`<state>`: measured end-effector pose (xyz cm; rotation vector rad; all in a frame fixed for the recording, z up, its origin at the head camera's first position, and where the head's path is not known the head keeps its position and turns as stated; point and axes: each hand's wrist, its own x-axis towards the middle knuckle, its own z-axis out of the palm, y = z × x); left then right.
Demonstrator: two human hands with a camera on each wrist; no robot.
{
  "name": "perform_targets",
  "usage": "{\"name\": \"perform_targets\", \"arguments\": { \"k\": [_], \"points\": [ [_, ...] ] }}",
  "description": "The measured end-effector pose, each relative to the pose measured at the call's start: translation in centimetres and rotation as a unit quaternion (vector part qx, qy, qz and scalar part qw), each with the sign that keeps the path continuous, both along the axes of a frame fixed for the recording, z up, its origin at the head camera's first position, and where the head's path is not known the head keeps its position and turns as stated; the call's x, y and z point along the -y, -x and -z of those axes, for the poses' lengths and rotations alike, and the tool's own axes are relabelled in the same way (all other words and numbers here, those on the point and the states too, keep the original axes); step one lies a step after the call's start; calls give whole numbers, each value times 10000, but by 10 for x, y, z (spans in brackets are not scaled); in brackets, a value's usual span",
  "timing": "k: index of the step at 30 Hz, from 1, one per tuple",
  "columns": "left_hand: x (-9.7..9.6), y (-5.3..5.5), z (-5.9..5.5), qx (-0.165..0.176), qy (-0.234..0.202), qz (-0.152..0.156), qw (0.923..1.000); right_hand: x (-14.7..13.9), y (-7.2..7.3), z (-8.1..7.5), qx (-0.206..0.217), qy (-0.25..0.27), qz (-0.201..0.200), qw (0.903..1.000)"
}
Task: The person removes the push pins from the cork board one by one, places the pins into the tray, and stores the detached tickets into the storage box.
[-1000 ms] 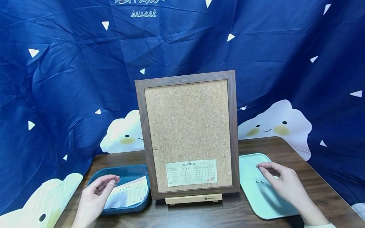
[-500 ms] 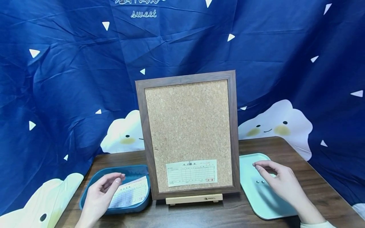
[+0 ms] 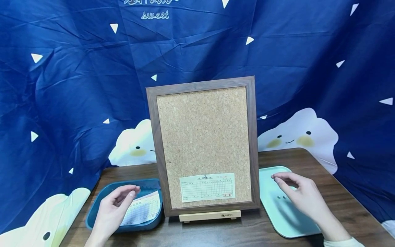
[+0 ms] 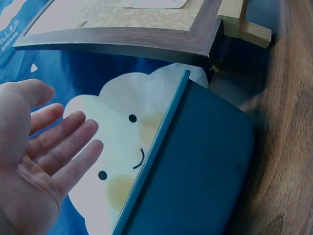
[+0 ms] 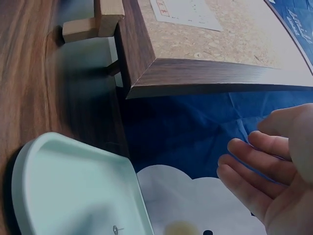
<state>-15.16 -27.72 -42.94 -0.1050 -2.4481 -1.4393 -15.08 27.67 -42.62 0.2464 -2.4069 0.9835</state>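
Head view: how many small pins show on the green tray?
2: a left pin and a right pin, side by side on the green tray; the right hand may hide more.

The left hand (image 3: 111, 210) hangs with its fingers (image 4: 56, 133) loosely bent and slightly fanned — the thumb (image 4: 35, 92) apart from them on the hand's inner side. The right hand (image 3: 300, 196) mirrors it (its palm shows in the wrist view), fingertips pointing inward — its forearm (image 3: 334, 227) slanting back behind the wrist.
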Motion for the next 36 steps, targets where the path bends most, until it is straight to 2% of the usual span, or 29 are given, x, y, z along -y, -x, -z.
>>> {"name": "perform_targets", "arguments": {
  "k": [7,15,26,36],
  "points": [
    [-5,2,-1,-117,-15,29,9999,5,0,-5,72,172,-118,9998],
    [-13,3,-4,-266,-96,298,9992,13,-1,-11,179,285,-203,9992],
    [-24,6,-5,-298,-132,516,9981,20,-3,-14,-101,420,-490,9979],
    [-30,9,-7,-438,-314,703,9961,28,-4,-19,-173,373,-561,9976]
  ]
}}
